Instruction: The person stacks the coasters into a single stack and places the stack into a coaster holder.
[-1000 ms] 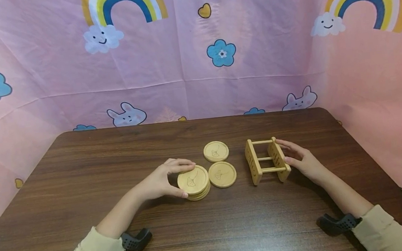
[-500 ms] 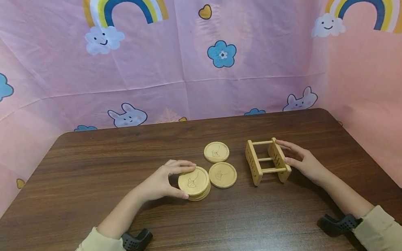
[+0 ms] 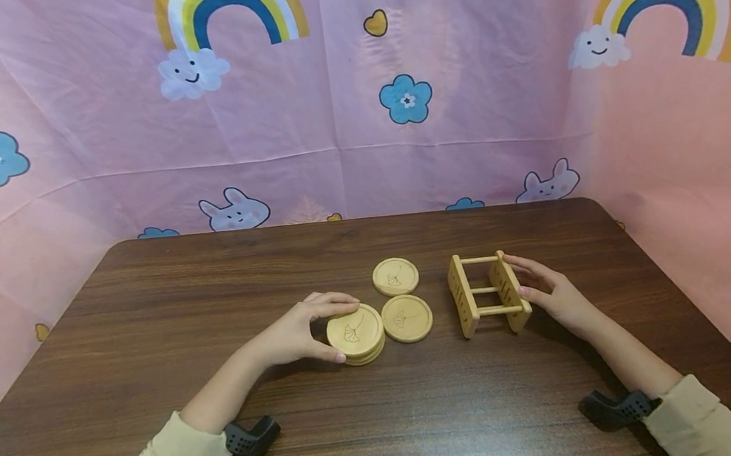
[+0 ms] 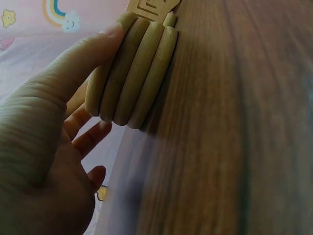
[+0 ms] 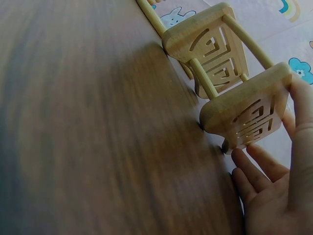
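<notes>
My left hand (image 3: 299,331) grips the edge of the top round wooden coaster (image 3: 355,331) on a stack, with a ginkgo leaf drawn on its face. In the left wrist view the thumb lies on the rim of the stacked coasters (image 4: 132,73). Two more coasters lie flat: one right beside the stack (image 3: 407,318), the other behind it (image 3: 395,276). My right hand (image 3: 556,295) holds the right side panel of a wooden coaster rack (image 3: 489,311) with thumb and fingers. Cut-out lines pattern the panels (image 5: 254,120), which round rods join.
The dark wood table (image 3: 385,412) carries everything. A patterned cloth (image 3: 359,169) hangs behind it and along both sides. Black wrist-worn devices (image 3: 252,439) sit below each hand.
The top coaster and the left hand look almost unmoved. The right hand stays at the rack. The whole head view has shifted slightly.
</notes>
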Demonstrator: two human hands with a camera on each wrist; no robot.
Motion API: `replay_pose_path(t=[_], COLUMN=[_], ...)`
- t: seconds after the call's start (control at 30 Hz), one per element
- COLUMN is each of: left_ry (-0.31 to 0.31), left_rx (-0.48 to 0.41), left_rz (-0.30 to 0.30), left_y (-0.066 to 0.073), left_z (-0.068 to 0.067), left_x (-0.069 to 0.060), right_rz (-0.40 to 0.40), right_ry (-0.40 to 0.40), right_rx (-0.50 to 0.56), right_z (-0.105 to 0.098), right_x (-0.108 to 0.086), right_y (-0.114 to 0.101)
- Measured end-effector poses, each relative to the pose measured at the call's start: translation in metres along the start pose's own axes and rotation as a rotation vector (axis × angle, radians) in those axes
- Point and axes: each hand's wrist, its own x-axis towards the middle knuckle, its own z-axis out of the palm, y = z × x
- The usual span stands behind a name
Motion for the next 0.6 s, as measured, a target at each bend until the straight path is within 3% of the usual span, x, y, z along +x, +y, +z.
replay_pose_path(t=[0.23, 0.6], left_ry=[-0.005, 0.009], left_rx=[0.013, -0.012], left_rz=[0.009, -0.057], left_y=[-0.0007, 0.0043], left_z=[-0.0002, -0.0030], left_x=[-0.0004, 0.0044], right_rz=[0.009, 0.014], right_ry=[-0.002, 0.007], right_rx=[0.002, -0.026], right_z=[0.0004, 0.0005], right_x=[-0.0009, -0.0010], right_y=[-0.0008, -0.0031])
